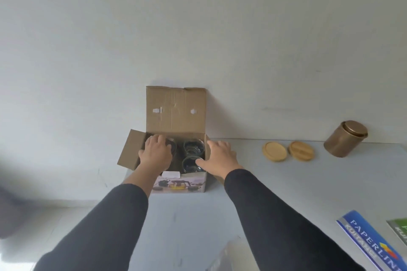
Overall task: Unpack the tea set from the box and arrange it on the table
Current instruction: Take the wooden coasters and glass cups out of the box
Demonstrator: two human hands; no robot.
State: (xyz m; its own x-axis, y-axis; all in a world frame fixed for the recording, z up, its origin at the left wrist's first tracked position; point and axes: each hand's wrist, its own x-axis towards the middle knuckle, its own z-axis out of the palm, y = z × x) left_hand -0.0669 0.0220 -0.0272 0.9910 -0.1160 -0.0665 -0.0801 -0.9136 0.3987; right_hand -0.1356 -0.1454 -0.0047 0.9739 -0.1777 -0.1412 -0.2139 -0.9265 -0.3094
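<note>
Presently, a person in dark sleeves is reaching both hands into an open cardboard box (176, 112) that is sitting at the far left of a pale table (275, 193), against the wall. The box's lid flap is standing upright behind it, and a side flap is hanging out to the left. The left hand (155, 153) is lying palm-down over the left half of the box, fingers curled onto something dark inside; whether it is gripping anything cannot be told. The right hand (217, 157) is hovering at the box's right edge, fingers loosely spread, the thumb touching the rim of the nearer glass cup (191, 164). A second glass cup (193, 147) is sitting just behind it. Well apart to the right are lying two wooden lids (288, 151) and a bronze canister (344, 138).
</note>
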